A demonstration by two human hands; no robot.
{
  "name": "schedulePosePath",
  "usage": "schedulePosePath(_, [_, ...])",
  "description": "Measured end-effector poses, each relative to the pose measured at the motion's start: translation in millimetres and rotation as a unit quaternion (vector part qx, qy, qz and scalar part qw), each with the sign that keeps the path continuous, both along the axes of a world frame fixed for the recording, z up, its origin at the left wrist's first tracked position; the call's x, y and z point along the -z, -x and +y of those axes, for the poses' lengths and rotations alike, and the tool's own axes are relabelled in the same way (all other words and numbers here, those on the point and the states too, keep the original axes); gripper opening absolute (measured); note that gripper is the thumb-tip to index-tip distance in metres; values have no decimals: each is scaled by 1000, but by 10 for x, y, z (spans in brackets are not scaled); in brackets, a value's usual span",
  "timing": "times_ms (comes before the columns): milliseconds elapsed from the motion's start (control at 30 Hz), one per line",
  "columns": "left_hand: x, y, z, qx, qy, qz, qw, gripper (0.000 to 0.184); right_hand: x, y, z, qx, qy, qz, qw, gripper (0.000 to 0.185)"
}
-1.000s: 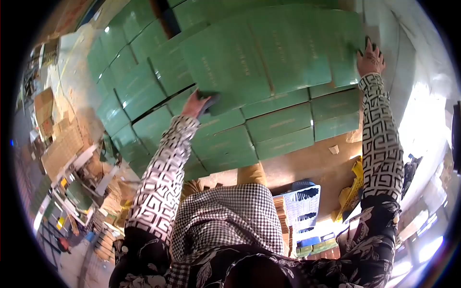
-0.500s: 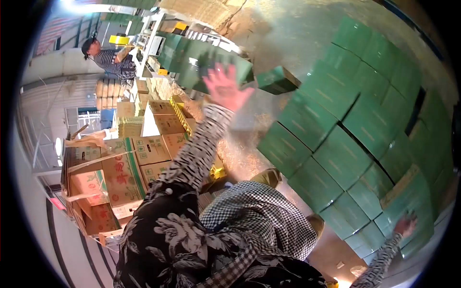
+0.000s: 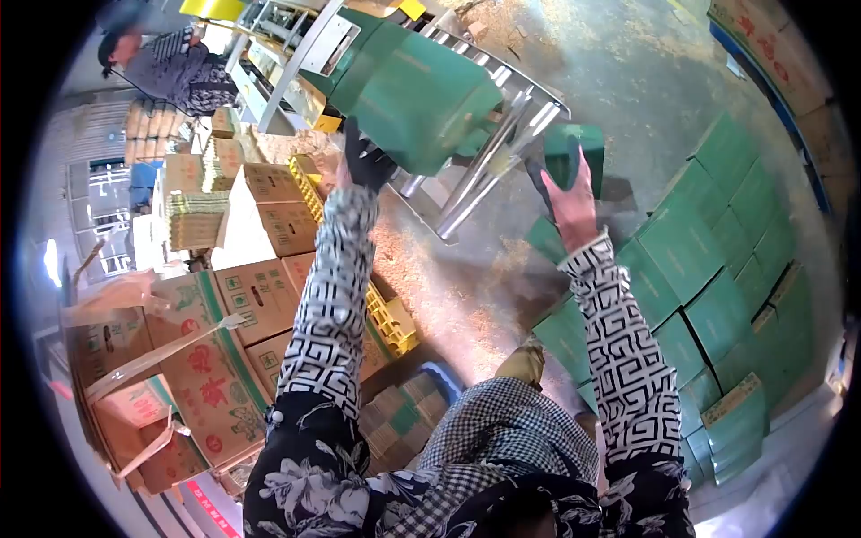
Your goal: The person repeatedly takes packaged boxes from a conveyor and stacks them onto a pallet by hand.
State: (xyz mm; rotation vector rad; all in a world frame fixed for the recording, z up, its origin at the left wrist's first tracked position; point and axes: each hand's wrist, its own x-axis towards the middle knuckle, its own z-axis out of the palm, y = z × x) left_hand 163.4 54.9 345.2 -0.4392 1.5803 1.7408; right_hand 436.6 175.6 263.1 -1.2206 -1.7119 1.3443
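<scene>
A green box (image 3: 421, 103) lies on a roller conveyor (image 3: 484, 170) in front of me. My left hand (image 3: 360, 163), in a dark-fingered glove, is at the near left edge of this box with its fingers spread; whether it touches the box I cannot tell. My right hand (image 3: 570, 199), in a pink glove with dark fingertips, is raised beyond the conveyor's right end. Its thumb and fingers are wide apart, and it holds nothing. Behind that hand a smaller-looking green box (image 3: 583, 152) stands on the floor.
Stacked green boxes (image 3: 691, 260) fill the floor on the right. To the left are brown printed cartons (image 3: 211, 359) and a yellow plastic rack (image 3: 387, 323). A person (image 3: 170, 67) stands beyond the machine frame (image 3: 296, 67). Sawdust-like scraps (image 3: 404, 269) litter the floor.
My view has turned toward the conveyor and come closer. My right hand has left the green stack at lower right and is now up beside the conveyor. My left hand has come to the box's edge.
</scene>
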Motion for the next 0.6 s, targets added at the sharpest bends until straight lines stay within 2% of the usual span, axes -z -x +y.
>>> schedulePosePath(33, [29,-7,181,1,-55,-67,996,47,219,184,-45,11,50,82,995,75])
schedulePosePath(67, [384,192,212,67,-176,-96,977,44,176,288,-85,22,146,133,980,75])
schedulePosePath(100, [634,305,182,120,-187,-39,974,38,99,399,-112,33,240,185,953,75])
schedulePosePath(167, [531,-69,158,98,-139,-43,985,36,-166,353,-261,72,401,229,884,72])
schedulePosePath(200, [459,-241,76,101,-81,55,990,37,-371,305,-365,84,458,236,853,71])
schedulePosePath(233, [372,-373,4,106,-26,154,982,38,-296,332,-437,116,442,203,866,56])
schedulePosePath(300, [191,-626,-208,139,-80,157,975,40,-415,278,-492,105,463,282,834,71])
schedulePosePath(333, [180,-646,-373,173,-25,163,971,31,-193,286,-517,62,398,308,862,80])
schedulePosePath(367, [194,-570,-521,183,-13,164,969,30,-252,450,-502,152,314,273,897,67])
schedulePosePath(400, [165,-300,-639,161,-38,164,973,31,-232,512,-437,191,266,243,913,71])
schedulePosePath(467, [121,366,-617,138,-121,112,977,39,-199,478,-362,182,279,247,910,80])
schedulePosePath(500, [111,665,-450,212,-170,68,960,43,-195,395,-324,168,299,255,904,84])
schedulePosePath(533, [27,692,-171,139,-53,-4,989,40,-201,327,-281,162,316,261,898,88])
schedulePosePath(567, [-145,398,249,72,-11,1,997,45,-183,248,-251,164,326,261,894,93])
schedulePosePath(600, [-120,302,437,94,-59,-25,994,53,-168,150,-236,165,376,467,783,102])
